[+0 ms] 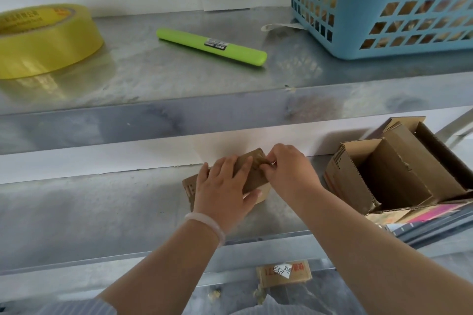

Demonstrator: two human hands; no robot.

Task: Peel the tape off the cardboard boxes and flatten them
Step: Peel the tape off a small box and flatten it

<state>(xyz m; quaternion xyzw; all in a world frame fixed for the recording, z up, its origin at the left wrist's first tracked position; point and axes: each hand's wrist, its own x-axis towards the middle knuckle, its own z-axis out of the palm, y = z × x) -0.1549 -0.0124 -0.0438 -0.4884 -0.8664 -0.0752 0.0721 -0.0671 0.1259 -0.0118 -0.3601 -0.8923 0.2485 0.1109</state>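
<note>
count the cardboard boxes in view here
4: a small box under the left hand and right hand, a front open box and rear open box at the shelf's right, a flattened box on the level below. More may hide beneath them.

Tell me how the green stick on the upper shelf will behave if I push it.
The green stick looks round-bodied, so a sideways nudge would probably roll it. It seems stiff plastic and slim, so it is likely light. The metal shelf looks smooth, so an endwise push may slide it.
</note>
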